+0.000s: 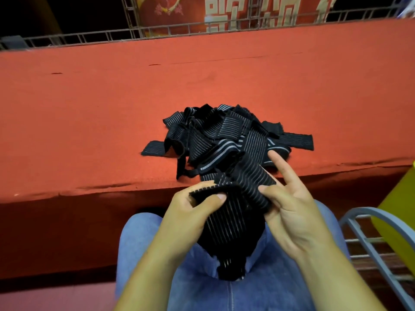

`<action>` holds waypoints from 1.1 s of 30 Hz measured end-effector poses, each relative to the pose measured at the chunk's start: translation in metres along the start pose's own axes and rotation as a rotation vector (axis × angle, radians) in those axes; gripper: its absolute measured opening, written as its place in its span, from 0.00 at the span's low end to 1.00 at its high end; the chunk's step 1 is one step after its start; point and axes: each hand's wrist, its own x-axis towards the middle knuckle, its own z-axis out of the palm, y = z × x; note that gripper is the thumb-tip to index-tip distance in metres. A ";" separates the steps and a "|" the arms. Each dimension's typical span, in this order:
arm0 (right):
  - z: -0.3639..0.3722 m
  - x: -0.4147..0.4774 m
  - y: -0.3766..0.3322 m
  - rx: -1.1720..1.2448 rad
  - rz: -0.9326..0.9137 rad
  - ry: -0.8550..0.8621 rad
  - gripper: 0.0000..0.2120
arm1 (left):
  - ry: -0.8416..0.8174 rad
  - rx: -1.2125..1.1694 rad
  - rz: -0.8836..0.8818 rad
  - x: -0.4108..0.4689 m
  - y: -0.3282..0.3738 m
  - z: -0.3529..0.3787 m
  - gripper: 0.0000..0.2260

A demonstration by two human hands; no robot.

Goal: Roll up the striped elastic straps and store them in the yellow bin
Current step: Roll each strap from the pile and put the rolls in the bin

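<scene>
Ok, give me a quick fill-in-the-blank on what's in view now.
1. The left hand and right hand hold one striped strap over the person's ____.
2. The pile of straps lies on the ____ table cover.
3. The yellow bin is on the person's ____ side.
Missing: lap; red; right.

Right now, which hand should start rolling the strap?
Probably the left hand: its fingers pinch the strap at its end, while the right hand holds it farther along.
</scene>
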 end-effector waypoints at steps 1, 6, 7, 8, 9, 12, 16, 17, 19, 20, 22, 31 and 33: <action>0.000 -0.001 0.001 -0.017 -0.004 -0.022 0.36 | -0.022 -0.001 0.023 0.000 -0.001 0.000 0.10; 0.002 -0.005 0.004 -0.170 -0.031 -0.109 0.39 | -0.044 0.023 0.096 0.002 -0.006 0.000 0.13; 0.002 -0.006 0.004 -0.191 -0.035 -0.126 0.38 | -0.040 0.027 0.104 0.002 -0.006 0.002 0.11; 0.002 -0.007 0.005 -0.200 -0.037 -0.140 0.37 | -0.028 0.034 0.111 0.003 -0.007 0.003 0.10; 0.003 -0.008 0.007 -0.197 -0.040 -0.151 0.34 | -0.005 0.037 0.113 0.002 -0.007 0.005 0.09; 0.004 -0.008 0.010 -0.199 -0.091 -0.138 0.22 | 0.062 0.052 0.105 0.002 -0.007 0.007 0.08; 0.002 -0.006 0.013 -0.253 -0.164 -0.101 0.14 | 0.054 0.076 0.096 0.000 -0.005 0.007 0.10; 0.001 -0.006 0.014 -0.271 -0.184 -0.111 0.13 | 0.045 0.074 0.092 0.000 -0.004 0.008 0.10; -0.002 -0.004 0.015 -0.347 -0.241 -0.121 0.12 | 0.041 0.077 0.085 0.000 -0.004 0.009 0.09; -0.003 -0.003 0.017 -0.396 -0.275 -0.126 0.14 | 0.044 0.080 0.089 -0.001 -0.005 0.009 0.09; -0.005 -0.002 0.020 -0.455 -0.319 -0.131 0.21 | 0.060 0.088 0.111 0.000 -0.006 0.008 0.06; -0.010 -0.002 0.021 -0.425 0.092 0.054 0.29 | 0.053 0.114 0.211 -0.001 -0.006 0.007 0.08; -0.010 -0.005 0.021 -0.423 0.162 -0.022 0.23 | 0.051 0.117 0.197 -0.001 -0.006 0.007 0.08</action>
